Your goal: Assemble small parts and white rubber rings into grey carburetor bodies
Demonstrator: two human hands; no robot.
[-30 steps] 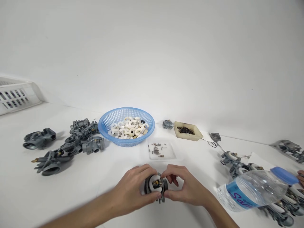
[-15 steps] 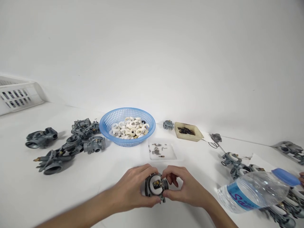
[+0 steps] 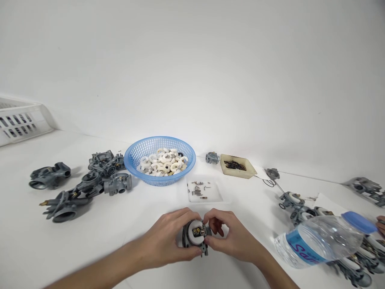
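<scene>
A grey metal carburetor (image 3: 187, 237) is gripped in my left hand (image 3: 168, 237), fingers round its far side and thumb along the near side. Its open bowl side faces up, showing a white C-shaped float (image 3: 194, 237) with brass parts in the gap. On the right, my right hand (image 3: 230, 237) has its thumb and index finger closed in on the two ends of the float; the other fingers are curled. Just beyond my hands lies a shallow white tray (image 3: 216, 196) with small pins, screws and a brass jet (image 3: 203, 197).
A blue basket (image 3: 129, 168) holds many white floats. Several carburetors (image 3: 90, 182) lie at left, more (image 3: 294, 200) at right. A cream tray (image 3: 240, 172) holds black rings. A plastic bottle (image 3: 319, 241) lies near my right arm. Another person's hand (image 3: 381, 225) shows at the right edge.
My right thumb and index finger have moved slightly left, onto the float's ends. The float looks slightly shifted on the carburetor. The view has moved a little.
</scene>
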